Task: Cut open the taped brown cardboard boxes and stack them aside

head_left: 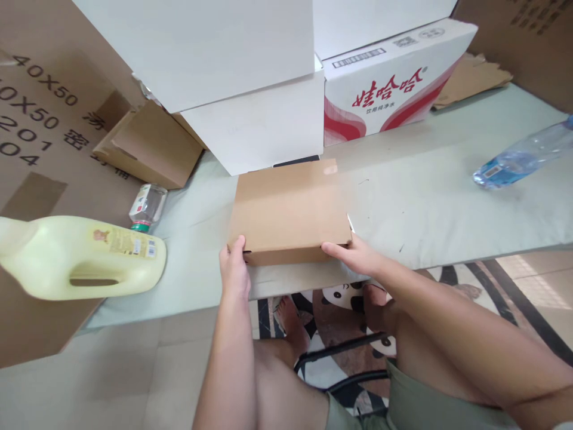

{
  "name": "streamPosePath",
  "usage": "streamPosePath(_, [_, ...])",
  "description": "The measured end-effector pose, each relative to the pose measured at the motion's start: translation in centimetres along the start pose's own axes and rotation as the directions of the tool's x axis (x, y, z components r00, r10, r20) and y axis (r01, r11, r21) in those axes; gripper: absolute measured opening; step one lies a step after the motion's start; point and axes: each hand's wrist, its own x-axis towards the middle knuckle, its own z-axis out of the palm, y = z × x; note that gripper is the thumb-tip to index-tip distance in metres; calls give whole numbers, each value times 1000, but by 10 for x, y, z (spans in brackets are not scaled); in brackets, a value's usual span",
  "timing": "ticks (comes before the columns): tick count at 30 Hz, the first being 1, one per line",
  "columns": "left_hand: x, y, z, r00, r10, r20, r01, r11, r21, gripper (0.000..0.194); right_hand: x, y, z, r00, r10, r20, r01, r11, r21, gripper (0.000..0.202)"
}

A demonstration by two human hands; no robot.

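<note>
A flat brown cardboard box (289,206) lies closed near the front edge of the cloth-covered table, directly before me. My left hand (234,267) grips its front left corner, thumb on top and the other fingers mostly hidden along the side. At the front right corner my right hand (353,254) holds the box the same way, its thumb against the front edge. Just past the right side a small white edge (350,222) shows; I cannot make out what it is. Behind the box, part of a dark flat object (296,161) is visible.
White boxes (264,122) are stacked behind, beside a red-and-white printed carton (385,89). A pale yellow jug (134,275) and a clear jar (150,204) lie left, near a smaller brown carton (154,143). A plastic water bottle (519,158) lies right on the table (430,203).
</note>
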Motion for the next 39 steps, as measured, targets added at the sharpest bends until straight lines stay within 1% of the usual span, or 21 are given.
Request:
streamPosePath(5, [0,-1,0,1000,-4,-10,4,1000,-7,39,0,1,0,1000,-8,-15,8,1000,11,56])
streamPosePath(12, [1,-2,1,1000,2,-22,-2,1000,-18,41,2,1,2,999,-52,0,52,998,22,57])
streamPosePath(15, [1,-2,1,1000,-2,-25,1,1000,-16,40,2,2,2,999,-44,-12,44,999,19,57])
streamPosePath(20, [1,-2,0,1000,3,-6,-3,1000,-18,40,0,1,2,1000,-25,-8,25,1000,11,53])
streamPosePath(27, [0,0,1,1000,-10,-18,10,1000,7,36,0,-2,1,1000,-13,-6,13,1000,-1,52])
streamPosePath(31, [-1,1,1,1000,-9,-12,9,1000,2,38,0,0,2,1000,-22,-3,22,1000,2,55])
streamPosePath(39, [0,-1,0,1000,5,-6,-5,1000,23,40,0,1,1,1000,-19,-17,19,1000,2,52])
